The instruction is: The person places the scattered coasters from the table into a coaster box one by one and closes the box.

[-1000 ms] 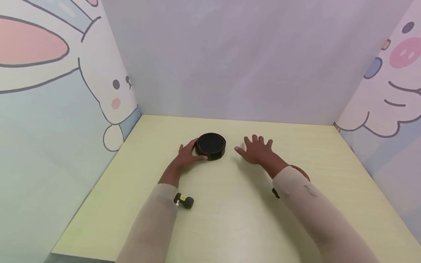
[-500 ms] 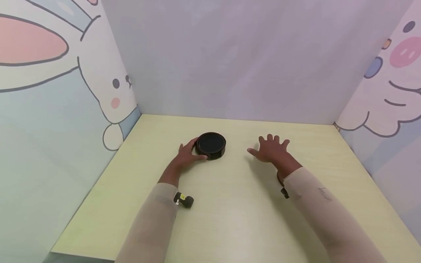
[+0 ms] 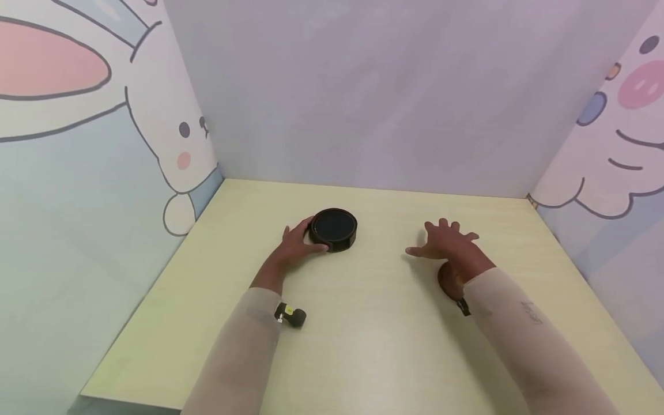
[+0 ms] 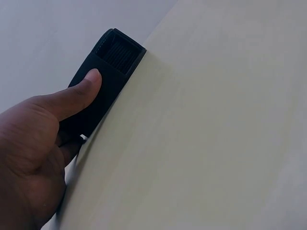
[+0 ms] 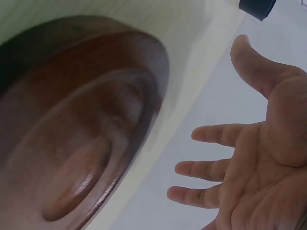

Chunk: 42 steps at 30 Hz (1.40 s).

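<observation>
A round black case [image 3: 334, 226] lies flat on the table, with a ridged opening in its side in the left wrist view. My left hand [image 3: 295, 248] grips it from the left; the thumb [image 4: 88, 86] lies on the near side, and the other fingers reach round the far side, mostly hidden. My right hand [image 3: 448, 241] hovers above the table with fingers spread, holding nothing. Under its wrist, partly covered by the sleeve, is a glossy brown round dish [image 3: 449, 280]. The right wrist view shows this dish [image 5: 81, 134] with a raised rim and a recessed centre, apart from the palm.
The pale wood table [image 3: 358, 334] meets a plain lilac wall [image 3: 363, 98] at the back. Side walls with cartoon animals stand at left [image 3: 57, 230] and right [image 3: 622, 173]. A small black camera [image 3: 292, 316] sits on the left wrist.
My right hand has moved right, away from the black case, and more of the brown dish shows beneath its wrist. The left hand and the case stay put.
</observation>
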Available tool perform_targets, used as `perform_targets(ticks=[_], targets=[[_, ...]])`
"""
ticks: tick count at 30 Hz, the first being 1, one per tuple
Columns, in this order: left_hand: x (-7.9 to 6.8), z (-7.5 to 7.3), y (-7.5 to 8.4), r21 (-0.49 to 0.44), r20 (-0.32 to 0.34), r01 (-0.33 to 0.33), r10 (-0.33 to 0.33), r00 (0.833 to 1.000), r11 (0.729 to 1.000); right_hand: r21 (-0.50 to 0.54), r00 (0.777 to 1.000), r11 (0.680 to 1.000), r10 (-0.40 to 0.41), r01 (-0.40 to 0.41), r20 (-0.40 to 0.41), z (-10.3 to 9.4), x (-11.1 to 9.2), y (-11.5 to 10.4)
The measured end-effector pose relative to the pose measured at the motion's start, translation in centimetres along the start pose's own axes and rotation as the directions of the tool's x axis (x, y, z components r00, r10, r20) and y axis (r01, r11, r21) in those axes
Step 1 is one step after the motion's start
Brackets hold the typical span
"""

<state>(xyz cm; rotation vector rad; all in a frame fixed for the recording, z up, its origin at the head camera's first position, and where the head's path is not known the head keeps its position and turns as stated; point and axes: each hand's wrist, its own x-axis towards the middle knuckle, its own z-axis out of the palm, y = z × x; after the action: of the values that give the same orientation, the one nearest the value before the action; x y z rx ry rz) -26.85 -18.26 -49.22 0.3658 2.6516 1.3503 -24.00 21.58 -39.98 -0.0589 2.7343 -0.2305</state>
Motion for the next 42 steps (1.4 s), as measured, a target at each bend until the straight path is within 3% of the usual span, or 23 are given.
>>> perform_targets(ticks=[7, 18, 28, 42], targets=[[0.1, 0.1, 0.1, 0.001, -0.003, 0.006, -0.006, 1.000, 1.000, 0.030, 0.999, 0.999, 0.023, -0.024, 0.042, 0.0, -0.6, 1.2], [0.2, -0.1, 0.2, -0.001, 0.003, -0.010, 0.010, 1.000, 1.000, 0.096, 0.993, 0.995, -0.025, 0.014, 0.113, 0.4, -1.6, 3.9], [0.2, 0.0, -0.1, 0.017, 0.001, -0.004, 0.004, 1.000, 1.000, 0.037, 0.987, 0.997, -0.066, 0.062, 0.144, 0.9, -2.7, 4.7], [0.4, 0.1, -0.2, 0.002, 0.010, 0.002, -0.002, 1.000, 1.000, 0.069, 0.977, 0.991, -0.122, 0.111, 0.177, 1.4, -4.1, 5.7]])
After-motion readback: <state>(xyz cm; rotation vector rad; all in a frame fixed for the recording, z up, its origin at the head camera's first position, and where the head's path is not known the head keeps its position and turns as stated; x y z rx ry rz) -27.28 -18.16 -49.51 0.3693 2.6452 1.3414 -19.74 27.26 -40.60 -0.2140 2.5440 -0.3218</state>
